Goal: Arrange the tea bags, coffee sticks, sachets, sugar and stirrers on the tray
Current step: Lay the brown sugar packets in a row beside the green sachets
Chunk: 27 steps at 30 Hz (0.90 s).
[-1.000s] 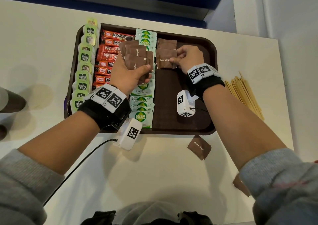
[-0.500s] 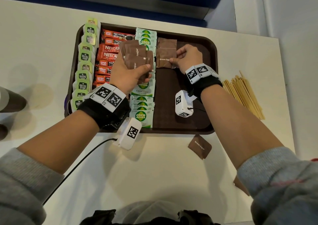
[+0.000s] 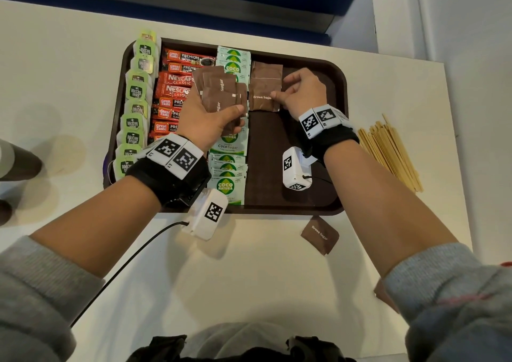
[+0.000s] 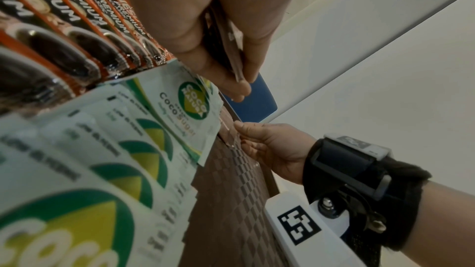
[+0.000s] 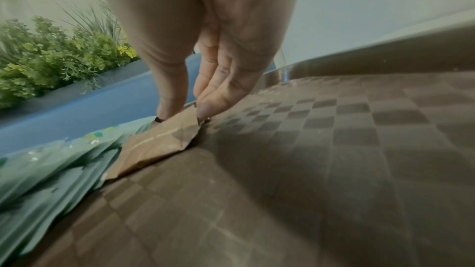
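Observation:
A dark brown tray (image 3: 336, 79) holds a column of green tea bags (image 3: 135, 104), red coffee sticks (image 3: 174, 90) and green-white coco sugar sachets (image 3: 230, 173). My left hand (image 3: 210, 120) grips a fanned stack of brown sugar sachets (image 3: 219, 93) above the coffee sticks; their edges show between thumb and fingers (image 4: 231, 48). My right hand (image 3: 302, 93) pinches the right edge of a brown sugar sachet (image 3: 261, 98) lying on the tray beside the coco sugar, at the near end of a short brown column (image 5: 159, 143).
One loose brown sugar sachet (image 3: 320, 234) lies on the white table just in front of the tray. A bundle of wooden stirrers (image 3: 388, 151) lies on the table to the tray's right. The tray's right part (image 5: 334, 149) is bare checkered surface.
Hardly anything moved: the right hand shifted slightly on the brown sachet on the tray; the left hand keeps holding its stack in place.

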{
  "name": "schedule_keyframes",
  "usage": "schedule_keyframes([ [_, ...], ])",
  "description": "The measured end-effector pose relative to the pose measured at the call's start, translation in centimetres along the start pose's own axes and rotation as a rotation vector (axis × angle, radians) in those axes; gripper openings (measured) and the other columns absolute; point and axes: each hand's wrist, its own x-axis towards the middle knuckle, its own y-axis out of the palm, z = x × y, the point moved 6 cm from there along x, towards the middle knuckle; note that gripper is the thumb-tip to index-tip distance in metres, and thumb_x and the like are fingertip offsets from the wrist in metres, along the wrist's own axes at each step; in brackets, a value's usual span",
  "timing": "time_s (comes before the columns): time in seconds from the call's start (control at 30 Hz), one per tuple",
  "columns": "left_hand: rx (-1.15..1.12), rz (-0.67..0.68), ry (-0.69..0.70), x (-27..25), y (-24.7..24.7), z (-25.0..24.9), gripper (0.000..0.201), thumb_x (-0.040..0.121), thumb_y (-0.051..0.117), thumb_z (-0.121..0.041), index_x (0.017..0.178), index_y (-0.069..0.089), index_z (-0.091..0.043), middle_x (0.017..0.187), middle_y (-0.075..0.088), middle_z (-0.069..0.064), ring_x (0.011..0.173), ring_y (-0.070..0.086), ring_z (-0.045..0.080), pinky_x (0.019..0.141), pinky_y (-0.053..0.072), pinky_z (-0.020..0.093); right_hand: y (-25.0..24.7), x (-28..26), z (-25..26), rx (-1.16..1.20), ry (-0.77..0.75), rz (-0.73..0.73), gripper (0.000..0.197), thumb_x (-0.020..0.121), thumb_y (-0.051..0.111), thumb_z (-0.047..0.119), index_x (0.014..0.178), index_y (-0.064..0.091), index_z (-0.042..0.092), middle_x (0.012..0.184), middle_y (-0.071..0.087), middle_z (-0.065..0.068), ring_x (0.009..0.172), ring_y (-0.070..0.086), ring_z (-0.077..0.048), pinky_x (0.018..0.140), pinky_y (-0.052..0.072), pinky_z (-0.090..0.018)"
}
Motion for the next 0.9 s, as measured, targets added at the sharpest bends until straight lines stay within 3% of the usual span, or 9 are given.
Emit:
schedule_keyframes([
  [0.17, 0.006, 0.020, -0.003, -0.3, 0.2, 0.2, 0.044, 0.079, 0.073, 0.000, 0.117, 0.054, 0.005, 0.085, 0.067, 0.018, 0.058, 0.066, 0.022, 0.050, 0.052, 0.027, -0.6, -2.0, 2.2, 0.029, -0.130, 0.049, 0.029, 0.084, 0.064, 0.047, 0.090, 0.064, 0.018, 0.082, 0.063, 0.004, 0.074, 0.060, -0.007, 0.065, 0.048, -0.013],
  [0.27, 0.049, 0.045, -0.004, -0.6, 0.5, 0.2, 0.051, 0.076, 0.077, -0.004, 0.121, 0.052, 0.001, 0.085, 0.068, 0.014, 0.060, 0.067, 0.019, 0.050, 0.052, 0.026, 0.1, -3.7, 4.0, 0.213, -0.184, 0.241, 0.031, 0.081, 0.067, 0.046, 0.084, 0.064, 0.015, 0.078, 0.067, -0.001, 0.066, 0.067, -0.012, 0.062, 0.055, -0.024],
  [0.4, 0.099, 0.070, 0.019, -1.2, 0.7, -0.2, 0.057, 0.072, 0.080, -0.003, 0.122, 0.053, -0.004, 0.093, 0.069, 0.010, 0.065, 0.070, 0.014, 0.049, 0.053, 0.025, 0.8, -5.0, 5.0, 0.293, -0.249, 0.399, 0.030, 0.067, 0.083, 0.032, 0.079, 0.060, 0.017, 0.069, 0.061, -0.001, 0.060, 0.059, -0.010, 0.061, 0.054, -0.026],
  [0.53, 0.155, 0.109, 0.082, -1.7, 0.9, -0.8, 0.070, 0.062, 0.087, -0.008, 0.122, 0.052, -0.001, 0.105, 0.069, 0.011, 0.091, 0.071, 0.022, 0.067, 0.057, 0.030, 1.1, -5.4, 5.2, 0.222, -0.270, 0.430, 0.037, 0.060, 0.087, 0.033, 0.081, 0.059, 0.020, 0.074, 0.061, -0.003, 0.065, 0.054, -0.010, 0.067, 0.049, -0.032],
  [0.63, 0.136, 0.125, 0.085, -2.0, 0.9, -1.0, 0.073, 0.063, 0.086, -0.008, 0.125, 0.048, -0.004, 0.112, 0.068, 0.011, 0.101, 0.068, 0.023, 0.080, 0.058, 0.040, 1.0, -5.6, 5.3, 0.231, -0.265, 0.443, 0.030, 0.067, 0.083, 0.028, 0.084, 0.059, 0.022, 0.072, 0.060, 0.003, 0.062, 0.053, -0.004, 0.065, 0.046, -0.022],
  [0.73, 0.123, 0.125, 0.095, -2.1, 0.8, -1.1, 0.073, 0.066, 0.084, -0.022, 0.127, 0.045, -0.011, 0.116, 0.066, 0.009, 0.105, 0.066, 0.024, 0.087, 0.054, 0.052, 0.4, -5.8, 5.3, 0.239, -0.271, 0.446, 0.022, 0.076, 0.076, 0.018, 0.092, 0.061, 0.019, 0.071, 0.059, 0.009, 0.061, 0.056, 0.005, 0.066, 0.046, -0.013],
  [0.8, 0.096, 0.097, 0.068, -2.0, 0.7, -1.1, 0.063, 0.077, 0.077, -0.024, 0.130, 0.044, -0.014, 0.119, 0.064, 0.008, 0.107, 0.065, 0.024, 0.081, 0.057, 0.050, 0.3, -6.0, 5.1, 0.302, -0.254, 0.486, 0.019, 0.082, 0.070, 0.010, 0.098, 0.062, 0.015, 0.073, 0.062, 0.006, 0.064, 0.062, 0.002, 0.064, 0.052, -0.016],
  [0.9, 0.064, 0.048, 0.021, -1.7, 0.6, -0.7, 0.048, 0.092, 0.062, -0.018, 0.135, 0.040, -0.015, 0.124, 0.061, 0.009, 0.103, 0.066, 0.026, 0.058, 0.057, 0.029, 0.4, -5.9, 4.7, 0.391, -0.204, 0.498, 0.015, 0.085, 0.064, 0.001, 0.091, 0.060, 0.015, 0.073, 0.063, 0.002, 0.063, 0.066, -0.003, 0.057, 0.054, -0.017],
])
